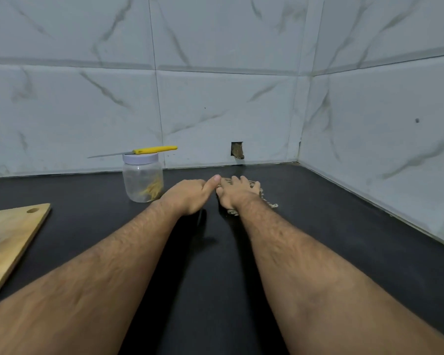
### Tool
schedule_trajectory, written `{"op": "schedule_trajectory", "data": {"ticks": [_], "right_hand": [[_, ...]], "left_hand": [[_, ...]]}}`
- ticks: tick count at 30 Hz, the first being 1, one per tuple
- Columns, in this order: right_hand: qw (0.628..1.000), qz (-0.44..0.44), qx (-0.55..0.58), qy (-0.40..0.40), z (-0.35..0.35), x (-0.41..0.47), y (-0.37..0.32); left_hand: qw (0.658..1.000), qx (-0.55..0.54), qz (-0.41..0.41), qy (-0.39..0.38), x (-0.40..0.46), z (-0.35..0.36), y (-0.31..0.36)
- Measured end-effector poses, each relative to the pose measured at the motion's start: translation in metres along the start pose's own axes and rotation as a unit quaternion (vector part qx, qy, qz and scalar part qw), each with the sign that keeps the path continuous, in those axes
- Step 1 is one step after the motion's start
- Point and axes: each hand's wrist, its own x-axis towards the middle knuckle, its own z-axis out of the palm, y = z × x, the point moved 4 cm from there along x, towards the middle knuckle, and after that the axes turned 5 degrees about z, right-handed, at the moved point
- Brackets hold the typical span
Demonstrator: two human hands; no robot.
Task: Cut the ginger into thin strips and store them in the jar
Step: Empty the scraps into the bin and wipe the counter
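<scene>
A clear plastic jar [142, 181] with a pale lavender lid stands on the black counter, with thin yellow ginger strips at its bottom. A yellow-handled knife [149, 150] lies flat across the lid, blade pointing left. To the jar's right, my left hand [191, 196] is curled with the thumb stretched toward my right hand [235, 193]. That right hand presses flat on a beige patterned cloth [264, 198] lying on the counter. Most of the cloth is hidden under the hands.
A wooden cutting board [9, 242] lies at the left edge on the black counter [318, 213]. Marbled white wall tiles close the back and right side, meeting in a corner. A small hole [237, 150] shows in the back wall near the counter.
</scene>
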Motion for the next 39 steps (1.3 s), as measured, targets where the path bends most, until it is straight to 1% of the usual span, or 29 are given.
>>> {"op": "schedule_trajectory", "data": {"ticks": [4,8,14,18,23,26,29,31,33,36,39], "right_hand": [[0.999,0.049,0.008,-0.014,0.001,-0.022,0.046],[0.997,0.072,0.010,-0.018,-0.005,-0.073,0.080],[0.998,0.061,0.006,-0.021,-0.013,-0.174,0.097],[0.999,0.038,0.006,-0.031,-0.015,-0.242,0.088],[1.000,0.011,0.017,-0.018,-0.015,-0.294,0.087],[0.999,0.022,0.015,-0.028,-0.017,-0.290,0.088],[0.999,-0.006,0.020,-0.034,-0.016,-0.267,0.073],[0.999,-0.028,0.018,-0.037,-0.015,-0.240,0.062],[0.999,-0.031,0.016,-0.038,-0.013,-0.207,0.056],[0.999,-0.022,0.015,-0.041,-0.011,-0.154,0.054],[0.999,-0.001,0.015,-0.042,-0.012,-0.105,0.071]], "left_hand": [[1.000,-0.004,0.004,-0.026,-0.007,0.018,0.024],[0.999,-0.027,0.001,-0.045,-0.040,0.028,0.055],[0.999,-0.026,0.020,-0.043,-0.105,0.023,0.090],[0.998,-0.037,0.042,-0.031,-0.140,0.019,0.104],[0.997,-0.032,0.054,-0.033,-0.164,0.016,0.113],[0.998,-0.030,0.053,-0.023,-0.164,0.009,0.108],[0.998,-0.032,0.043,-0.020,-0.154,0.006,0.092],[0.999,-0.025,0.037,-0.023,-0.143,0.010,0.079],[0.999,-0.018,0.029,-0.029,-0.126,0.012,0.069],[0.999,-0.015,0.026,-0.027,-0.096,0.017,0.062],[0.999,-0.002,0.033,-0.034,-0.063,0.022,0.069]]}}
